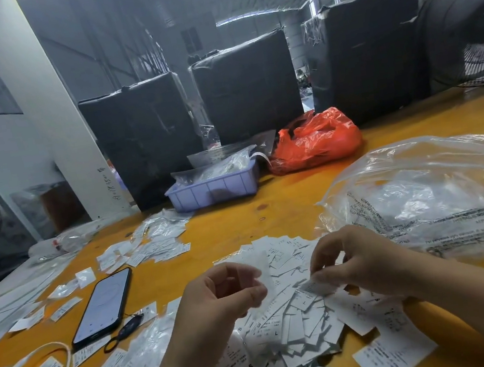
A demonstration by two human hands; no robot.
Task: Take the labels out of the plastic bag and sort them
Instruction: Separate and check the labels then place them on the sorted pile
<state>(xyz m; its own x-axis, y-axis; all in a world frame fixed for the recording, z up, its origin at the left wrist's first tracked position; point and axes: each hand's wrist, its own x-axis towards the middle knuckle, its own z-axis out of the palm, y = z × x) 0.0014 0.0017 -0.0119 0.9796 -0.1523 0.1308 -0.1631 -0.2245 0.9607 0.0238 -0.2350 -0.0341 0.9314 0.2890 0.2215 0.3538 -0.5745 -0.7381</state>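
Head view shows the left hand at 6 o'clock, pinching a thin translucent sleeve, while the right hand just beside it pinches one small white printed label above the heap of white paper labels on the orange wooden table. At 3 o'clock lies the crumpled clear plastic bag; a black smartphone lies at 9 o'clock. Farther, toward 12 o'clock, stand a lilac plastic tray and a red plastic bag.

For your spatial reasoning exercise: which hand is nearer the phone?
Left. The left hand hovers just right of the phone; the right hand is farther right, over the labels.
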